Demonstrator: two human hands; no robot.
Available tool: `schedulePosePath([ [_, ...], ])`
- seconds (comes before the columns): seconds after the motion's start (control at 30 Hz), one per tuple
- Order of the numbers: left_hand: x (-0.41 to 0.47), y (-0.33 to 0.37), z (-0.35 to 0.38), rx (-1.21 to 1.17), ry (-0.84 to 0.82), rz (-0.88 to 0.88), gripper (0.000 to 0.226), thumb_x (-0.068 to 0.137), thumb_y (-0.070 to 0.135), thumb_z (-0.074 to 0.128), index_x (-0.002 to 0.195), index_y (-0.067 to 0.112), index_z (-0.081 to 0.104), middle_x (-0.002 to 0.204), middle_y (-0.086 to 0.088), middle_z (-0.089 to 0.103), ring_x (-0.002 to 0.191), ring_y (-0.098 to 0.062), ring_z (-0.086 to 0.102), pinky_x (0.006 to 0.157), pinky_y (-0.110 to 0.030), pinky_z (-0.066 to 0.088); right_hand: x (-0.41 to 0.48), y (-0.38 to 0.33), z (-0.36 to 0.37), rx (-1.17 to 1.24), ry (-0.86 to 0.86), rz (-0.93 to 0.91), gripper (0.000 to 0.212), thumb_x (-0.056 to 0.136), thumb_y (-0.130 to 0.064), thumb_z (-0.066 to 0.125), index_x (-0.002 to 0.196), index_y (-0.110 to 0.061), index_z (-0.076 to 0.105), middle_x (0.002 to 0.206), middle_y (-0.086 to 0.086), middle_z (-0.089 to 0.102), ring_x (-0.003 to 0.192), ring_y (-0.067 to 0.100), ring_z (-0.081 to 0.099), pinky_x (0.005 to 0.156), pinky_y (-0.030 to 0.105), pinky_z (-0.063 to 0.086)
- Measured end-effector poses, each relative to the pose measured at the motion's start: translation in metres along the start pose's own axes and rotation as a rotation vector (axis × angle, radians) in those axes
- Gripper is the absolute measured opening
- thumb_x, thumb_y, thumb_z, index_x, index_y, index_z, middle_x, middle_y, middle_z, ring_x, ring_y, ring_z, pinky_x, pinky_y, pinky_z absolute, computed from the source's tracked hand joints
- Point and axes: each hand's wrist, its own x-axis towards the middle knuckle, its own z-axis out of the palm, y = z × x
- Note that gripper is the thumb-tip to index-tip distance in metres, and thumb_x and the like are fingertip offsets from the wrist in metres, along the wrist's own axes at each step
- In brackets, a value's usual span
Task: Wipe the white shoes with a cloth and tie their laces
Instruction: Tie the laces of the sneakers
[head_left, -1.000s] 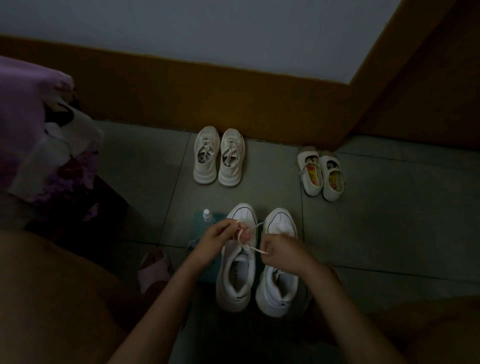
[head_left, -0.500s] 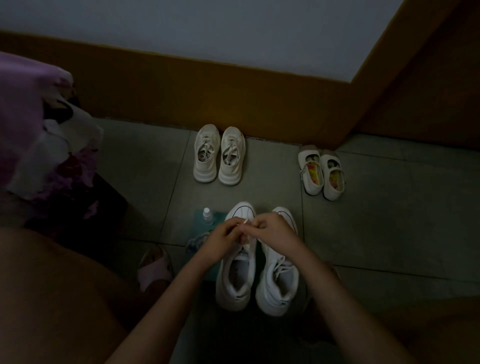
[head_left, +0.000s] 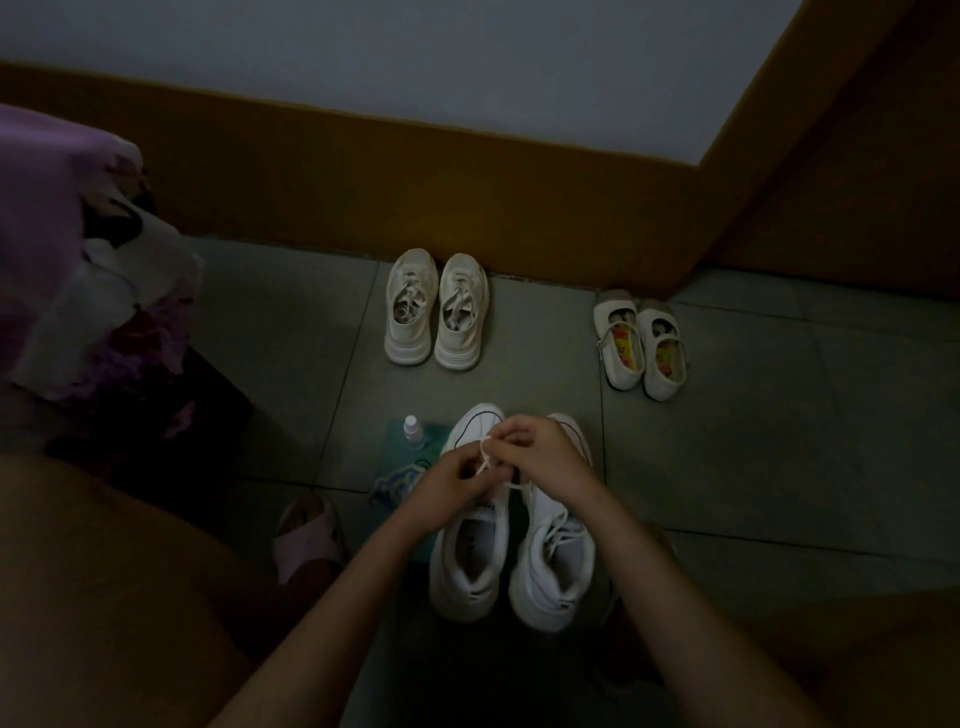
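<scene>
Looking down from my head: a second ago my hands were apart, pulling the lace (head_left: 485, 460) ends out. Now my left hand (head_left: 457, 480) and right hand (head_left: 545, 457) are close together over the front of the left white shoe (head_left: 470, 566). The fingers of both pinch the lace. I think I am making the bow. The other white shoe (head_left: 553, 571), touching it, looks tied. The cloth (head_left: 400, 483) and a little bottle (head_left: 412, 430) sit just beside. Beige shoes (head_left: 436, 312) and strap shoes (head_left: 641, 345) wait by the wall. Nothing blocks me, but it is dark.
</scene>
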Motion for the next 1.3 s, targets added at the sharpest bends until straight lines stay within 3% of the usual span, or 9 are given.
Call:
schedulePosePath([
  [0.03, 0.0, 0.0, 0.0, -0.024, 0.012, -0.015, 0.004, 0.09, 0.016, 0.06, 0.088, 0.013, 0.059, 0.069, -0.002, 0.057, 0.065, -0.008, 0.051, 0.063, -0.023, 0.042, 0.0, 0.0, 0.001, 0.015, 0.004, -0.006, 0.011, 0.085, -0.007, 0.065, 0.095, -0.004, 0.065, 0.073, 0.001, 0.064, 0.052, -0.005, 0.058, 0.049, 0.008, 0.043],
  [0.2, 0.003, 0.0, 0.001, -0.051, 0.062, -0.074, 0.029, 0.096, 0.007, 0.048, 0.068, 0.014, 0.054, 0.052, 0.008, 0.056, 0.051, 0.0, 0.051, 0.057, -0.012, 0.041, 0.002, 0.009, -0.005, -0.05, 0.052, -0.108, 0.01, 0.088, -0.01, 0.061, 0.094, -0.016, 0.067, 0.09, 0.006, 0.067, 0.08, 0.011, 0.062, 0.062, 0.009, 0.046],
  [0.47, 0.005, -0.002, -0.005, -0.065, 0.057, -0.072, 0.032, 0.096, 0.009, 0.047, 0.069, 0.007, 0.063, 0.062, -0.002, 0.063, 0.064, -0.011, 0.059, 0.069, -0.021, 0.047, 0.0, 0.021, -0.01, -0.372, 0.014, -0.194, 0.011, 0.079, -0.014, 0.071, 0.082, -0.019, 0.062, 0.084, -0.007, 0.05, 0.068, -0.003, 0.047, 0.065, 0.015, 0.036],
  [0.7, 0.007, -0.007, -0.006, -0.264, 0.144, -0.186, 0.021, 0.09, 0.003, 0.054, 0.108, -0.002, 0.065, 0.073, 0.004, 0.071, 0.073, -0.006, 0.065, 0.073, -0.018, 0.052, -0.008, 0.025, -0.004, -0.093, 0.044, -0.037, 0.013, 0.091, -0.015, 0.058, 0.081, -0.022, 0.054, 0.076, -0.006, 0.059, 0.065, 0.003, 0.053, 0.056, 0.013, 0.039],
  [0.8, 0.006, -0.004, -0.004, -0.275, 0.148, -0.187, 0.016, 0.089, 0.004, 0.057, 0.086, 0.006, 0.072, 0.079, -0.007, 0.07, 0.083, -0.021, 0.062, 0.084, -0.034, 0.049, -0.016, 0.028, 0.003, 0.068, 0.071, -0.032, 0.009, 0.094, -0.011, 0.051, 0.086, -0.014, 0.05, 0.069, 0.002, 0.062, 0.051, 0.01, 0.057, 0.045, 0.022, 0.045],
  [0.93, 0.004, 0.0, -0.004, -0.232, 0.075, -0.177, 0.021, 0.083, 0.017, 0.064, 0.063, 0.019, 0.071, 0.077, -0.011, 0.064, 0.083, -0.022, 0.055, 0.083, -0.034, 0.044, -0.016, 0.021, 0.012, 0.274, 0.16, -0.018, 0.007, 0.096, -0.007, 0.046, 0.09, -0.006, 0.049, 0.064, 0.01, 0.062, 0.044, 0.016, 0.057, 0.041, 0.026, 0.049],
  [1.07, 0.004, 0.0, -0.008, -0.268, 0.098, -0.218, 0.039, 0.085, 0.024, 0.062, 0.09, -0.014, 0.064, 0.09, -0.017, 0.062, 0.089, -0.023, 0.055, 0.086, -0.036, 0.043, -0.014, 0.018, 0.014, 0.351, 0.161, -0.029, 0.005, 0.096, -0.007, 0.046, 0.092, -0.005, 0.049, 0.064, 0.008, 0.06, 0.041, 0.012, 0.052, 0.04, 0.023, 0.043],
  [1.2, 0.001, -0.006, -0.008, -0.46, 0.119, -0.29, 0.021, 0.094, 0.009, 0.049, 0.104, 0.004, 0.067, 0.096, -0.011, 0.07, 0.095, -0.021, 0.062, 0.092, -0.03, 0.047, -0.023, 0.026, 0.019, 0.303, 0.068, -0.041, 0.008, 0.097, -0.01, 0.045, 0.091, -0.009, 0.051, 0.069, 0.006, 0.061, 0.046, 0.014, 0.05, 0.042, 0.021, 0.042],
  [1.3, 0.0, -0.007, -0.007, -0.52, 0.109, -0.316, 0.023, 0.094, 0.008, 0.049, 0.109, 0.002, 0.065, 0.09, -0.009, 0.071, 0.089, -0.016, 0.065, 0.089, -0.028, 0.05, -0.029, 0.039, 0.019, 0.157, -0.03, -0.043, 0.006, 0.095, -0.012, 0.049, 0.092, -0.014, 0.054, 0.074, 0.007, 0.062, 0.051, 0.011, 0.052, 0.046, 0.019, 0.042],
])
